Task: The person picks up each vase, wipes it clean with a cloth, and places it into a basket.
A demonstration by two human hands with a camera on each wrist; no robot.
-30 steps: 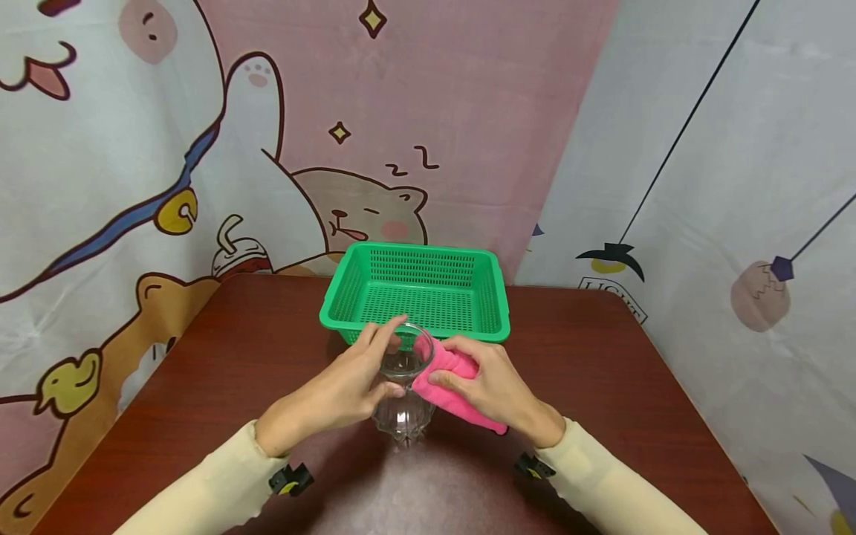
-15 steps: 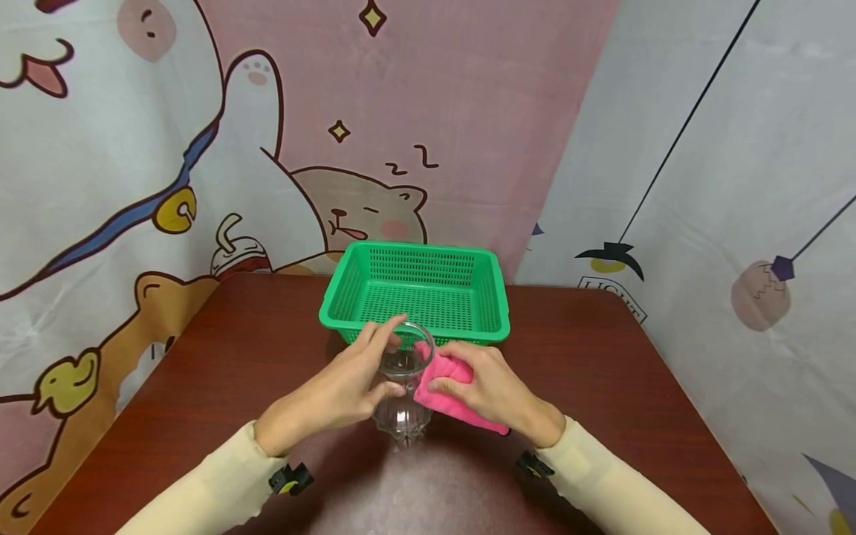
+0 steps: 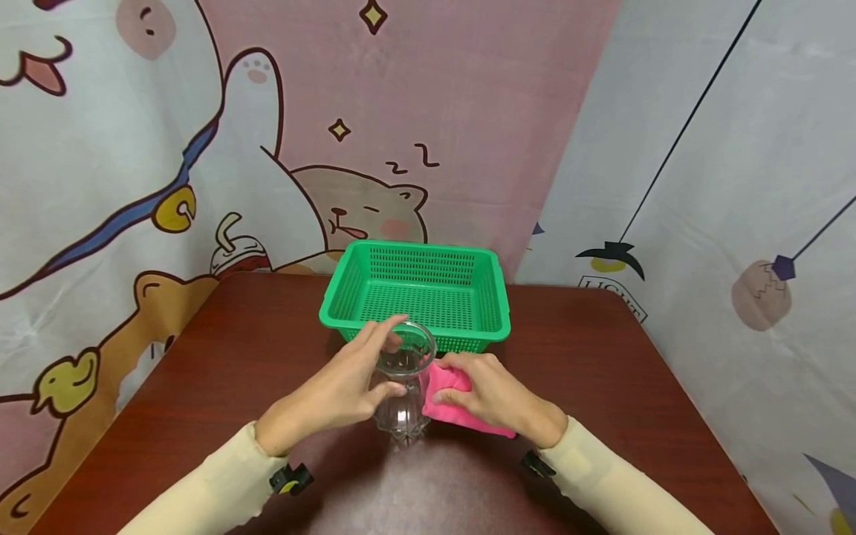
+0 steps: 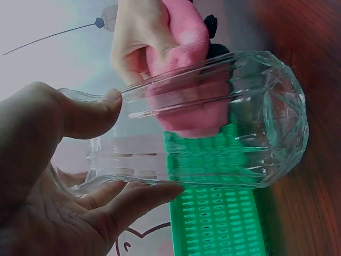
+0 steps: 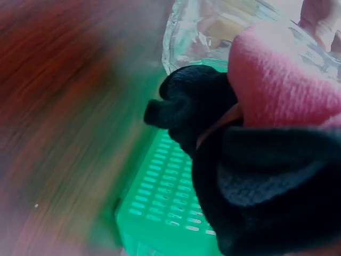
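Observation:
A clear glass vase (image 3: 400, 412) with a wide rim and a faceted base stands upright in the head view, over the table's middle. My left hand (image 3: 341, 386) grips it round the neck, thumb on the near side and fingers behind. In the left wrist view the glass vase (image 4: 250, 117) spans the picture, the thumb at its neck. My right hand (image 3: 491, 390) holds a bunched pink cloth (image 3: 441, 386) against the vase's right side. Black material shows beside the pink cloth (image 5: 282, 74) in the right wrist view, where the right fingers are mostly hidden.
A green plastic basket (image 3: 495, 301) with slotted walls sits on the brown table (image 3: 568, 357) just behind the vase. A printed cloth backdrop (image 3: 468, 111) rises past the far edge and along both sides.
The right hand has slid slightly down the vase's side with the pink cloth. The left hand keeps its grip at the neck, and the vase stays in place.

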